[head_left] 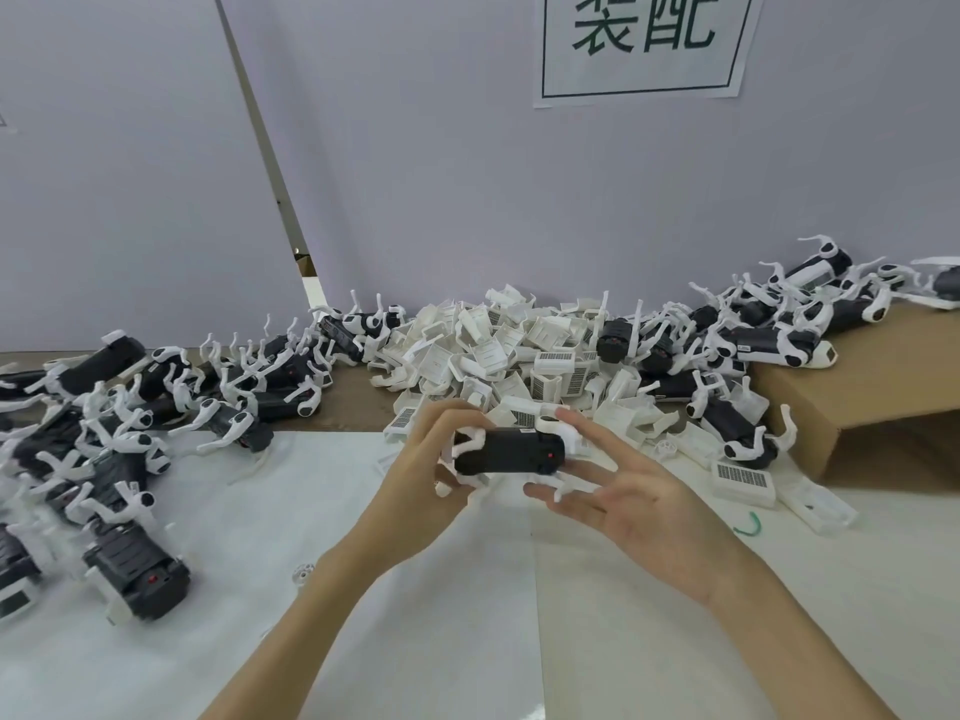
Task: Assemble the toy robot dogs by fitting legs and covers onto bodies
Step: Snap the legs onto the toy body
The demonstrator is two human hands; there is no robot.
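Head cam: our left hand (434,472) grips black dog body (509,452), right hand (631,498) fingers straight against it; white covers pile (498,350) just beyond fingertips, assembled dogs (119,439) left.

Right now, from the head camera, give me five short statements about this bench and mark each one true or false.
1. Both hands are on the black toy dog body. True: the left hand grips its left end and the fingers of the right hand touch its right end.
2. The heap of white covers lies at the back, behind the hands. True.
3. The cardboard box stands on the left. False: it is on the right.
4. The green loop hangs on the wall. False: it lies on the table, right of the right hand.
5. The wall sign has red characters. False: they are dark green.
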